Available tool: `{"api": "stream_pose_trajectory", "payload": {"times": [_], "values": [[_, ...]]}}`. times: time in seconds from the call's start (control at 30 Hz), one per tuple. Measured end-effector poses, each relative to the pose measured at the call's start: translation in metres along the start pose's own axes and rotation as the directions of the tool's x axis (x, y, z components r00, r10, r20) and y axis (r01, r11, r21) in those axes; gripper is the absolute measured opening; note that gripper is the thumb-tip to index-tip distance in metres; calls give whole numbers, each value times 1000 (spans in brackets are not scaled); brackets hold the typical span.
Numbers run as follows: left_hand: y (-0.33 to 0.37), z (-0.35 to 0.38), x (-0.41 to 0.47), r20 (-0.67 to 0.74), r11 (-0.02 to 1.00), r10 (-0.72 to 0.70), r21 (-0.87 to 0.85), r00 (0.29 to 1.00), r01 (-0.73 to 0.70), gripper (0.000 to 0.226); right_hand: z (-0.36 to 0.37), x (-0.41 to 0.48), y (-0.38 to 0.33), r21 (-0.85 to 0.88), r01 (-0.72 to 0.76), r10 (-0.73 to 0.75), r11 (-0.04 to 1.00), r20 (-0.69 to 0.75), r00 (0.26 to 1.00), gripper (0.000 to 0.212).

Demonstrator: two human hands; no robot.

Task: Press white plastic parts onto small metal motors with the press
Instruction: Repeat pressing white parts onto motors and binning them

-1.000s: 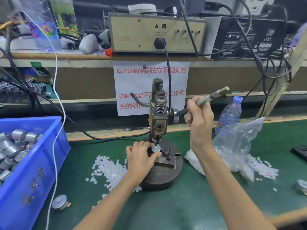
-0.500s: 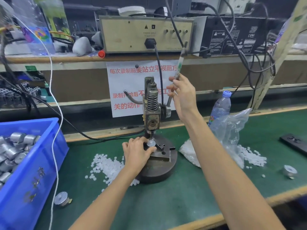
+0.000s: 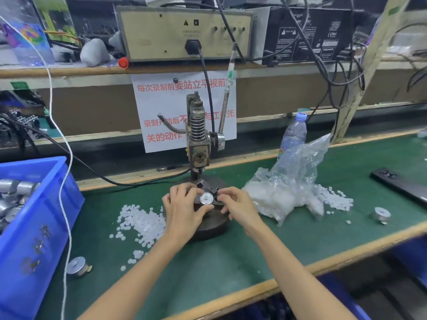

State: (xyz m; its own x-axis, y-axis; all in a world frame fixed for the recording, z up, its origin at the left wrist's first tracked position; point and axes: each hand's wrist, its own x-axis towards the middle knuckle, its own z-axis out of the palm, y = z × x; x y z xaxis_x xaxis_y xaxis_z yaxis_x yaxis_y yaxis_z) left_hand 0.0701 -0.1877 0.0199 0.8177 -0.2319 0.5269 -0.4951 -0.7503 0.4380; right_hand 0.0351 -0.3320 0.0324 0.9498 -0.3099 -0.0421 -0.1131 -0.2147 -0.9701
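Many spare motors are held in a blue crate far left of the press. White plastic parts are strewn left of its base. One motor, white-capped, is pinched before the base by the curled left hand. The right hand is curled at its edge, grip not determinable. Removal is judged under way, and a straight lift is advised. The sign behind the press is read "每次录制前要站立平视前".

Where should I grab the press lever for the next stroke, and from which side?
Grip the lever near its top end, far from the pivot on the press. It stands almost upright to the right of the spring, with a black cable close on its left, so come in from the right with the right hand.
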Motion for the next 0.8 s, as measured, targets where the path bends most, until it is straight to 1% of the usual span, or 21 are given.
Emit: {"api": "stream_pose_trajectory", "payload": {"times": [0.07,0.13,0.23,0.33,0.43,0.53,0.6,0.63,0.73,0.8], "values": [[10,1,-13,5,998,41,-53,999,-41,32,-3,-6,-1,33,16,-17,999,26,1000,18],[21,1,-23,21,993,67,-96,998,-65,31,-6,-14,0,75,2,-9,997,92,996,13],[34,3,-34,63,986,123,-122,990,-115,29,-18,-29,4,109,-74,55,991,164,985,11],[52,7,-52,96,972,193,-153,976,-177,32,-41,-51,16,120,-125,102,985,181,978,12],[75,14,-69,136,945,297,-181,945,-271,33,-69,-75,30,193,-189,148,963,206,967,15],[102,23,-83,152,906,390,-240,908,-349,31,-99,-101,46,272,-228,185,935,172,967,16],[122,30,-93,171,871,454,-292,874,-395,30,-120,-120,58,296,-238,204,925,140,969,17],[131,34,-99,185,848,499,-305,846,-433,31,-130,-129,65,287,-241,209,927,138,968,18],[152,48,-119,224,763,641,-291,734,-578,36,-159,-156,89,233,-283,248,930,167,954,20],[162,60,-132,249,715,699,-264,670,-648,38,-173,-170,108,220,-335,301,916,173,938,18]]}}
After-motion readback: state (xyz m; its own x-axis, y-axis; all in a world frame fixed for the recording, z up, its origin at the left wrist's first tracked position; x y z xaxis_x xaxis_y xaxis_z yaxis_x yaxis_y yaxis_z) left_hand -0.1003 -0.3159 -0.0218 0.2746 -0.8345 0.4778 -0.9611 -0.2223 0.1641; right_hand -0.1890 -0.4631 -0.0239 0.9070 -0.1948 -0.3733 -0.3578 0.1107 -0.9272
